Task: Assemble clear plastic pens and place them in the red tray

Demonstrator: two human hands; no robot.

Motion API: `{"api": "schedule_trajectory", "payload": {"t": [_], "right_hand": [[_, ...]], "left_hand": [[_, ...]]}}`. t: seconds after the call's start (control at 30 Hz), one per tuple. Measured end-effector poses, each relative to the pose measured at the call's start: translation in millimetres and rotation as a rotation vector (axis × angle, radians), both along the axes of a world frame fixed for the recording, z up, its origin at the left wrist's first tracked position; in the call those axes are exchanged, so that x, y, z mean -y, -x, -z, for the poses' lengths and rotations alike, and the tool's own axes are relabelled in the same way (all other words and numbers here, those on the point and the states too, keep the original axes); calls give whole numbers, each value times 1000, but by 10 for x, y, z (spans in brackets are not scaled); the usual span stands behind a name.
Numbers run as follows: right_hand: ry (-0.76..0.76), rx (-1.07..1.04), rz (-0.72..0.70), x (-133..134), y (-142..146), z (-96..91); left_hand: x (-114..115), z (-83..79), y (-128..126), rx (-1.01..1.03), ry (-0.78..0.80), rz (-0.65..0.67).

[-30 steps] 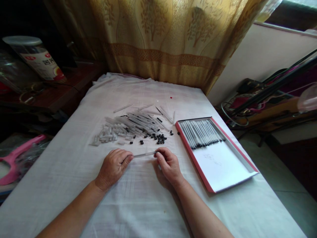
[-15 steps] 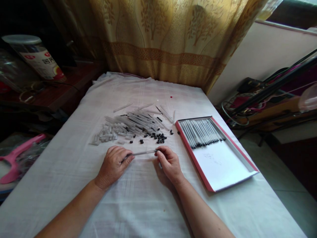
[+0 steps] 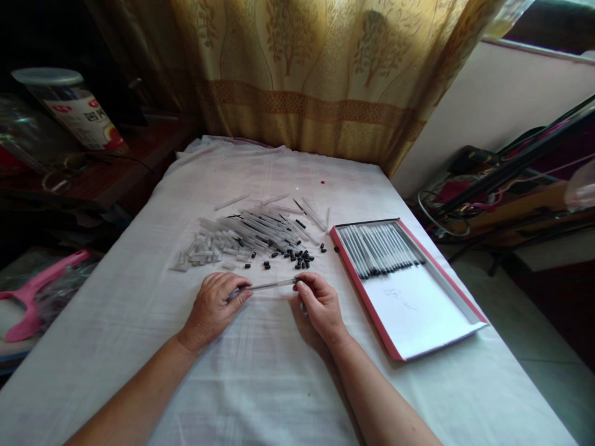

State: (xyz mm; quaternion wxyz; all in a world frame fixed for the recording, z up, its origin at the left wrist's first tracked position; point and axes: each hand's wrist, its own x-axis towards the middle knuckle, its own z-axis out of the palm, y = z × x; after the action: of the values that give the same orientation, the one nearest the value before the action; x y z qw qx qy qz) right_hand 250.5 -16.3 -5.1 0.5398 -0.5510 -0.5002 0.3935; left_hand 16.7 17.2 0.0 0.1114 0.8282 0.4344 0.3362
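Note:
A slim clear pen (image 3: 274, 285) with a dark refill inside spans the gap between my hands, just above the white cloth. My left hand (image 3: 216, 306) is closed around its left end. At its right end, my right hand (image 3: 320, 305) pinches the tip between thumb and fingers; a small clear piece, perhaps a cap, shows under that palm. Beyond the hands lies a heap of clear pen barrels (image 3: 260, 226). Clear caps (image 3: 202, 248) are piled at the heap's left, and small black plugs (image 3: 302, 257) are scattered at its right front.
To the right, a red-edged shallow box (image 3: 372, 316) holds a row of pens (image 3: 381, 248) along its far half. A gold curtain (image 3: 297, 111) hangs behind the table. On the left stand a lidded jar (image 3: 86, 118) and a pink plastic item (image 3: 35, 297).
Both hands keep their grip on the pen. My right hand has shifted very slightly to the right; the whole view has moved a little too.

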Motion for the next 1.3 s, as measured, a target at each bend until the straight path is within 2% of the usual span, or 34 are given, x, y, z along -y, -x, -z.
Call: {"api": "schedule_trajectory", "payload": {"t": [0.2, 0.4, 0.53, 0.67, 0.8, 0.87, 0.93, 1.07, 1.17, 1.3], "right_hand": [[22, 29, 0, -5, -3, -9], [1, 66, 11, -14, 20, 5], [-7, 74, 15, -15, 16, 30], [-32, 110, -73, 6, 5, 36], [-136, 343, -207, 28, 12, 6], [-184, 425, -237, 29, 14, -11], [-204, 448, -219, 25, 12, -20], [-204, 427, -159, 12, 5, -14], [-193, 412, -146, 9, 9, -1], [-164, 363, -110, 11, 12, 17]], "left_hand": [[5, 29, 8, -35, -17, 34], [22, 37, -11, -51, 5, -38], [13, 35, -8, -58, 31, -8], [26, 5, -24, -65, 44, 63], [27, -13, -19, -45, 12, 87], [-9, -14, 29, -56, -39, 46], [-69, -16, 106, -103, -112, -54], [-181, -22, 243, -311, -217, -256], [-202, -18, 258, -395, -220, -290], [-160, -3, 217, -341, -195, -228]]}}
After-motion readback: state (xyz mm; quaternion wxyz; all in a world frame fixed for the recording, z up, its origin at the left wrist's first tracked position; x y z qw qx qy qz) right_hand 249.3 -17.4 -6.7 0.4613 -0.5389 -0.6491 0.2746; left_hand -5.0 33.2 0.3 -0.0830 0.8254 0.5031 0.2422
